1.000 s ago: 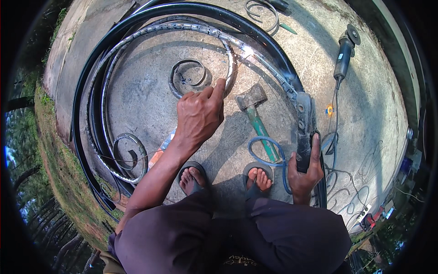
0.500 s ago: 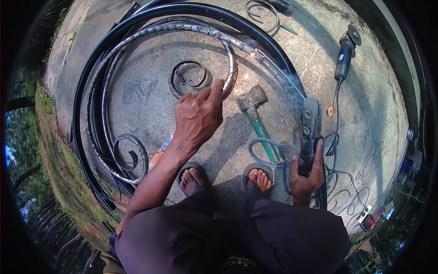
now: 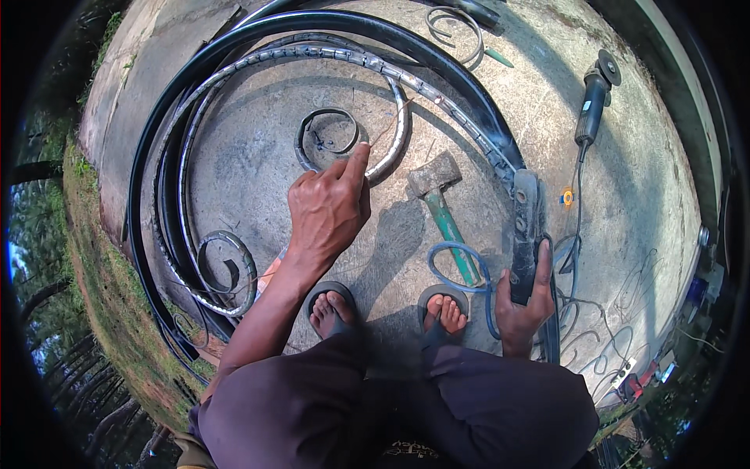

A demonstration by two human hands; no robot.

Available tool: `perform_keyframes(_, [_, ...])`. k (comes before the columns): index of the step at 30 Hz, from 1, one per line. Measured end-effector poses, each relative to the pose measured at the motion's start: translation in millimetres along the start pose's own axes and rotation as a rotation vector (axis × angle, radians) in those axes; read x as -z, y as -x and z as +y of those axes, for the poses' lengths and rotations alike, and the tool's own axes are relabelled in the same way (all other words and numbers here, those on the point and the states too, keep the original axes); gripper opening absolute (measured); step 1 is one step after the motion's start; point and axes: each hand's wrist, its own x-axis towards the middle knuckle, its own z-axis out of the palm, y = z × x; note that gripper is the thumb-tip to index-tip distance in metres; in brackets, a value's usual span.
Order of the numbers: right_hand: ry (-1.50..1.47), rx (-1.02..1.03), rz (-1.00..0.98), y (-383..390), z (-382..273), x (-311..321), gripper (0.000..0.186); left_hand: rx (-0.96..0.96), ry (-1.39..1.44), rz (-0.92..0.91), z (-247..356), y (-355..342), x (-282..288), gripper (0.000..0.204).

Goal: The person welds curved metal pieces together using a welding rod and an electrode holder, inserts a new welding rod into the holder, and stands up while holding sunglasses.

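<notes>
My left hand (image 3: 328, 205) is closed just below the smaller metal ring (image 3: 404, 133), its index finger stretched forward. A thin brownish wire (image 3: 388, 125) runs up from its fingertips toward the ring. My right hand (image 3: 523, 316) grips a black electrode holder (image 3: 523, 234), with thumb and index finger along its sides. The holder's far end meets a large curved strip of metal segments (image 3: 336, 53), which runs inside a black curved tube (image 3: 258, 29). A hammer (image 3: 445, 211) with a green handle lies between my hands.
An angle grinder (image 3: 592, 105) lies at the right with its cord trailing back. A blue-grey cable loop (image 3: 457, 245) touches the hammer handle. Small scrolls (image 3: 301, 141) of metal lie on the concrete. Cables and a white power strip (image 3: 625, 371) are at the lower right.
My left hand has drawn back a little, down and left, away from the ring. The bright spark and the smoke near the metal strip are gone. My right hand has hardly moved.
</notes>
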Motion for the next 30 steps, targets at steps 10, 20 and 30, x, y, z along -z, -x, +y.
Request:
perform_keyframes(10, [-0.009,0.009,-0.003,-4.0,-2.1,-2.1,0.074,0.020,-0.012,-0.041,3.9,-0.1,0.6,0.036])
perform_keyframes(20, [-0.058,0.022,0.059,0.2,-3.1,0.1,0.070,0.067,0.024,-0.042,1.6,-4.4,-0.1,0.040])
perform_keyframes(30, [-0.049,0.034,0.020,-14.6,-10.5,-7.7,0.072,0.039,0.011,-0.015,2.2,-12.3,-0.9,0.037])
